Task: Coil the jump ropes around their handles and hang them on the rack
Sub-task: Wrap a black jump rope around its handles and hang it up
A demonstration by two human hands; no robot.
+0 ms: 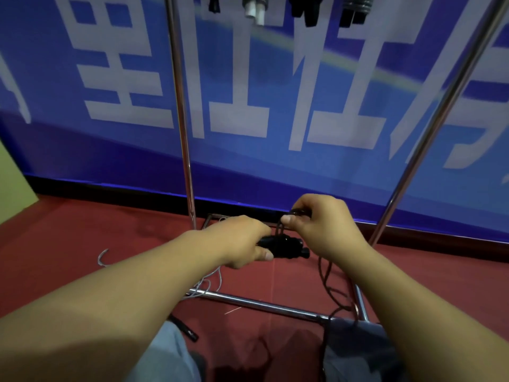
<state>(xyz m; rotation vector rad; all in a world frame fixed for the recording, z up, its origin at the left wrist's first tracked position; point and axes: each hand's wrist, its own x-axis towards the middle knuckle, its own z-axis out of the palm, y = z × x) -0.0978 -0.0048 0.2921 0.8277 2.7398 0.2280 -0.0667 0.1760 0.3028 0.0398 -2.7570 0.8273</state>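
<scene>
Above red carpet (pixel 96 232), left hand (pixel 242 241) grips black handles (pixel 286 246); right hand (pixel 322 224) pinches rope (pixel 325 274).

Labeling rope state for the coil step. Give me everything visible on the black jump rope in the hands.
The black jump rope has dark, glossy, plastic-looking handles, held together roughly level above the red carpet. The left hand grips their left end. The right hand pinches a loop of thin dark cord just above them. A few turns appear to be wrapped on already; the exact count is unclear. The remaining cord hangs down, trailing over the rack's base bar.
</scene>
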